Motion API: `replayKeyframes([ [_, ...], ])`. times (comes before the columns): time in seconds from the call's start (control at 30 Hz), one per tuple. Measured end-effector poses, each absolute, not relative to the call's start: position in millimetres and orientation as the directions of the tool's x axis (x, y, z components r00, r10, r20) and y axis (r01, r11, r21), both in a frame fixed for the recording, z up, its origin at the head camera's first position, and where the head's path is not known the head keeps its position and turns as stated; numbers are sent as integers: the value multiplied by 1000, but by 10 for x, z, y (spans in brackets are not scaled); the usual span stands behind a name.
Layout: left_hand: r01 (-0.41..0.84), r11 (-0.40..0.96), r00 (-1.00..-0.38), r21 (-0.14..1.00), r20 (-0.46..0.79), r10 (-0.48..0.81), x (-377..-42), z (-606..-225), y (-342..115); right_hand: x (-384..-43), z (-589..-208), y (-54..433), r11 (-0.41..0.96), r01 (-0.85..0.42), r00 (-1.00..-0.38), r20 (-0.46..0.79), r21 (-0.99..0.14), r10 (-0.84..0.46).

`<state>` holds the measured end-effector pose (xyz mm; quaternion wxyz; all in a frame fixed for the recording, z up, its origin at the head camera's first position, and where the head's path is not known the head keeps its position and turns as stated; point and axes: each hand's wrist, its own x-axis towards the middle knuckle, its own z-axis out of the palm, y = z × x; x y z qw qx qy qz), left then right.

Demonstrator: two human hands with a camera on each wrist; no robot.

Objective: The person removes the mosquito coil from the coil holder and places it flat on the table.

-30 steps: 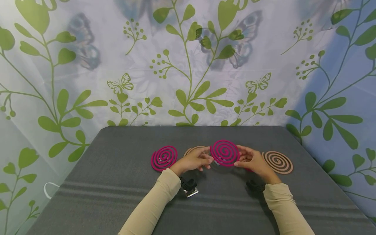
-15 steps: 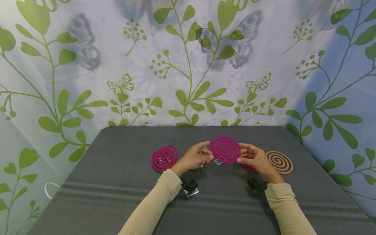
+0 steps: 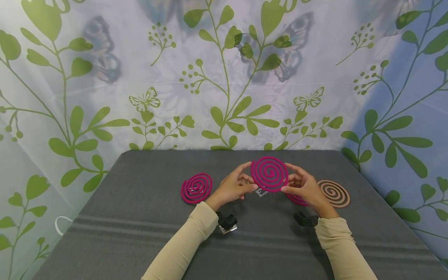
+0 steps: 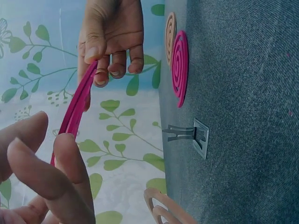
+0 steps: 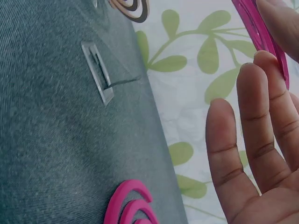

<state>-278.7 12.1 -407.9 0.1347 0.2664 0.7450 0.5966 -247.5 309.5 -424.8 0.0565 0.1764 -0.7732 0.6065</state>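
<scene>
A pink mosquito coil [image 3: 270, 172] is raised above the table, its face tilted toward the head camera. My left hand [image 3: 231, 187] pinches its left edge and my right hand [image 3: 303, 187] its right edge, thumbs low and index fingers higher. The left wrist view shows this held coil [image 4: 77, 107] nearly edge-on, with a groove along the edge. Below it on the table lies a metal coil stand [image 3: 261, 192], its prong [image 4: 180, 132] bent upright. Another pink coil [image 3: 297, 199] lies partly hidden behind my right hand.
A pink coil [image 3: 196, 188] sits at the left over a metal piece. On the right lies a tan coil [image 3: 333, 193]; another tan coil [image 4: 163, 205] shows near my left hand. A shiny metal piece [image 3: 228, 229] is beside my left wrist. A patterned curtain [image 3: 224, 77] hangs behind the grey table.
Both hands have lifted the pink coil higher and tipped its face more toward the head camera. The stand under it and the pink coil behind my right hand show more.
</scene>
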Motion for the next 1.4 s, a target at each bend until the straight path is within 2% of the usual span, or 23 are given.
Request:
replayKeyframes([
  [0.23, 251, 164, -821, 954, 120, 558, -2772, -4069, 108, -2468, -4187, 3049, 239, -337, -927, 276, -911, -255],
  [0.43, 268, 128, -817, 955, 155, 556, -2774, -4037, 105, -2454, -4151, 3049, 213, -342, -916, 275, -915, -291],
  [0.8, 189, 54, -798, 980, 121, 591, -2731, -3962, 66, -2336, -4085, 3141, 181, -330, -905, 256, -926, -339],
  [1.07, 244, 151, -784, 958, 103, 612, -2670, -3937, -49, -2280, -4052, 3120, 184, -320, -890, 228, -929, -395],
  [1.4, 321, 267, -767, 909, 84, 636, -2545, -3919, -187, -2236, -4139, 3048, 98, -325, -837, 238, -941, -494],
])
